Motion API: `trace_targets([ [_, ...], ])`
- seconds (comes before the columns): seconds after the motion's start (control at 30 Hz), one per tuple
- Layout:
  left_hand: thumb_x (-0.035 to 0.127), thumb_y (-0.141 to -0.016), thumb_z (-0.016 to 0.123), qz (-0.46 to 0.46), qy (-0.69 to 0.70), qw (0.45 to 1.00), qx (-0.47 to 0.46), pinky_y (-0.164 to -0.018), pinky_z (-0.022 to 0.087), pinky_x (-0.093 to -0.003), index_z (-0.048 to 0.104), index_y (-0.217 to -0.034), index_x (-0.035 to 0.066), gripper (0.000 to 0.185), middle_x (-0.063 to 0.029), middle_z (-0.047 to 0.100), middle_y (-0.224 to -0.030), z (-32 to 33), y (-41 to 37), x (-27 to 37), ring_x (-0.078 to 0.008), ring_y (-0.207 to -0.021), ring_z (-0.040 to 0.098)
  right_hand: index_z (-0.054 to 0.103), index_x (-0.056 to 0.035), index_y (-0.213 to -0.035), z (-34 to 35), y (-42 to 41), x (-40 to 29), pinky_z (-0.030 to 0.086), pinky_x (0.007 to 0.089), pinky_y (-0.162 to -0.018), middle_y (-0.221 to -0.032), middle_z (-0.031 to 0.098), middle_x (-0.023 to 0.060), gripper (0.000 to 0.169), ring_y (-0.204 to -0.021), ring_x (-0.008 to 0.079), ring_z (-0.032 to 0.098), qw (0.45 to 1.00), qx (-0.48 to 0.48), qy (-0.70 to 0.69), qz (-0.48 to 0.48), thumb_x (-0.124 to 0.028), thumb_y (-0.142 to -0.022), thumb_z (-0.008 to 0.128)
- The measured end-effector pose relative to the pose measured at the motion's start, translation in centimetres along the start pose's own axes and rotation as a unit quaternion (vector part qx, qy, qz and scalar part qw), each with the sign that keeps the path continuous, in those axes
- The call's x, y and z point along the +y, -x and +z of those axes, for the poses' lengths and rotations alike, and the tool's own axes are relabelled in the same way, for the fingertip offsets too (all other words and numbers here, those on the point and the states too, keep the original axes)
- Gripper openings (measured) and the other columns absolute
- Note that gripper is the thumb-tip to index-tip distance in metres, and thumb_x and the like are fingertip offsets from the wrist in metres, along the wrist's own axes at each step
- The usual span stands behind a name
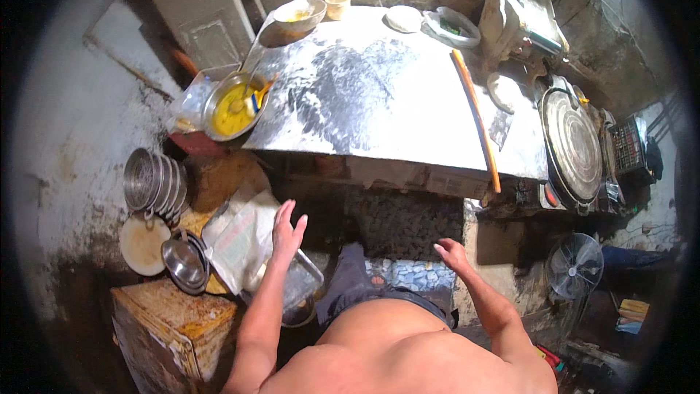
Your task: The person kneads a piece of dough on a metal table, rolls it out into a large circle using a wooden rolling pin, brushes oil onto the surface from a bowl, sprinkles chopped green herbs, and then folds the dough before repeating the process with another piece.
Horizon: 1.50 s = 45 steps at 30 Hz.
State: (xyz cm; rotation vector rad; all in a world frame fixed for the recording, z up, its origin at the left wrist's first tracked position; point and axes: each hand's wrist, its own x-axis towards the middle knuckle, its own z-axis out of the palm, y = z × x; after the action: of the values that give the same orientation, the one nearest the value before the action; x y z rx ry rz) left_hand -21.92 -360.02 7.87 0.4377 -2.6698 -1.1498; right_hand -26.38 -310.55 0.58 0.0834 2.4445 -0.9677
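Observation:
My left hand (288,232) is raised with its fingers apart and holds nothing, above a white woven sack (243,230) and a metal tray (302,279). To the right, my right hand (452,255) hangs in the air before the table, its fingers partly bent and nothing seen in them. Ahead stands a floured worktable (355,98). A long wooden rolling pin (474,115) lies across its right part, one end past the front edge. At the table's left corner sits a metal bowl of yellow liquid (232,112), with a brush (261,99) in it.
Along the back are a bowl (299,13), a small tub (337,6) and a bag-lined bowl of greens (451,27). A large round griddle (573,145) stands right, above a fan (575,266). Stacked metal sieves (153,180) and a rusty cabinet (175,312) are at left.

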Motion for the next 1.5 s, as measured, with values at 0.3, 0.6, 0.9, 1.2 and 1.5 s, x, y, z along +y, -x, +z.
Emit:
trace_targets([
  [0.3,0.052,-0.086,0.058,0.004,-0.281,0.958,-0.054,-0.117,0.014,-0.0494,0.021,-0.150,0.000,0.090,-0.0201,0.020,-0.157,8.8,-27.0,-1.1,-0.0358,-0.146,0.017,0.053,-0.0024,-0.127,-8.2,-16.2,-15.5,0.040,0.0455,-0.103,-0.132,0.053,0.0231,0.058,-0.123,0.0391,0.050,0.957,0.209,0.102,-0.174,-0.033,-0.082,0.072],
  [0.6,0.058,-0.089,0.051,-0.037,-0.338,0.940,0.008,-0.117,0.013,-0.0502,0.030,-0.148,-0.001,0.086,-0.0237,0.022,-0.156,13.9,-45.0,-1.0,-0.0375,-0.145,0.017,0.033,-0.0004,-0.145,-14.5,-40.5,-21.6,0.012,0.0511,-0.117,-0.154,0.023,0.0257,0.085,-0.146,0.0386,0.016,0.935,0.158,0.303,-0.095,-0.058,-0.087,0.054],
  [0.9,0.055,-0.091,0.052,0.028,-0.359,0.933,0.013,-0.116,0.011,-0.0535,0.033,-0.149,0.014,0.074,-0.0239,0.023,-0.155,19.4,-60.8,2.5,-0.0409,-0.145,0.014,0.041,-0.0050,-0.142,-13.0,-59.0,-38.6,0.016,0.0520,-0.117,-0.152,0.031,0.0217,0.071,-0.144,0.0356,0.023,0.901,0.071,0.232,-0.359,-0.052,-0.090,0.053],
  [1.2,0.052,-0.078,0.068,0.216,-0.180,0.919,-0.276,-0.114,0.018,-0.0555,0.051,-0.136,0.013,0.072,-0.0196,0.034,-0.150,23.3,-44.6,14.1,-0.0375,-0.140,0.027,0.061,0.0059,-0.105,-18.9,-63.9,-32.4,0.049,0.0383,-0.072,-0.077,0.064,0.0155,0.039,-0.073,0.0284,0.062,0.912,0.314,-0.186,-0.188,-0.031,-0.094,0.057],
  [1.5,0.054,-0.080,0.065,0.203,-0.179,0.928,-0.258,-0.113,0.022,-0.0497,0.052,-0.136,0.016,0.068,-0.0105,0.038,-0.149,22.8,-44.1,14.0,-0.0289,-0.139,0.032,0.064,0.0058,-0.098,-21.4,-71.2,-39.8,0.052,0.0310,-0.074,-0.093,0.069,0.0130,0.047,-0.082,0.0193,0.066,0.924,0.233,-0.300,-0.044,-0.031,-0.075,0.081],
])
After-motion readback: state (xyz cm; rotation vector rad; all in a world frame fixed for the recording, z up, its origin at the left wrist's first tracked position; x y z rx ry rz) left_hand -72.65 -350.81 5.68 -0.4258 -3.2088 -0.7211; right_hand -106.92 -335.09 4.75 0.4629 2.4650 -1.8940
